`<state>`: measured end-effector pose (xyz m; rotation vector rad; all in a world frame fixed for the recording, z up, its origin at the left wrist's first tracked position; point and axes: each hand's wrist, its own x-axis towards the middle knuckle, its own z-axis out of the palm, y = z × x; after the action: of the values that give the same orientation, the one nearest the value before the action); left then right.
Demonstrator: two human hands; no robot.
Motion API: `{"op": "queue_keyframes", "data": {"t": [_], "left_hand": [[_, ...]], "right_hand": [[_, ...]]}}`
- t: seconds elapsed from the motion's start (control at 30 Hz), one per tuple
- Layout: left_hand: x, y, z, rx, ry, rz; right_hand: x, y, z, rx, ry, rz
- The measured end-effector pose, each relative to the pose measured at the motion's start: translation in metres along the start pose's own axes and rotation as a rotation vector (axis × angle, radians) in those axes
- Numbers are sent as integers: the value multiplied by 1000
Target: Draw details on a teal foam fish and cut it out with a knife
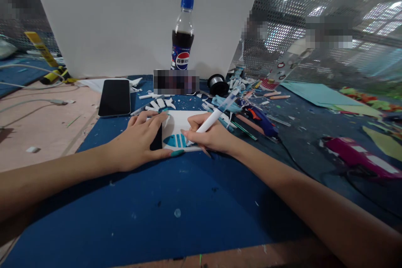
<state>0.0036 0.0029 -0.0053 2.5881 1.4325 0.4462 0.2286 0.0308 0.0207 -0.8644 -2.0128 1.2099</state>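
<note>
Pen (210,120) in right hand (215,135), bottle (183,38) behind; label (182,60) apparently 百事可乐

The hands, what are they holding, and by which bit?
The right hand holds the white pen near its lower end. The left hand lies spread at the left side of the white card.
</note>
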Motion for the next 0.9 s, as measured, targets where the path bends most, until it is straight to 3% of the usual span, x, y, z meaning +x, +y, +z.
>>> {"op": "queue_keyframes", "data": {"t": [0.23, 0.37, 0.53, 0.9], "left_hand": [[0, 1, -1, -8, 1, 0], [0, 1, 0, -5, 19, 6], [0, 3, -2, -3, 1, 4], [2, 6, -8, -8, -67, -34]], "right_hand": [[-2, 4, 1, 123, -10, 53], [3, 11, 0, 226, 137, 48], [4, 9, 2, 80, 124, 45], [4, 8, 3, 48, 188, 29]]}}
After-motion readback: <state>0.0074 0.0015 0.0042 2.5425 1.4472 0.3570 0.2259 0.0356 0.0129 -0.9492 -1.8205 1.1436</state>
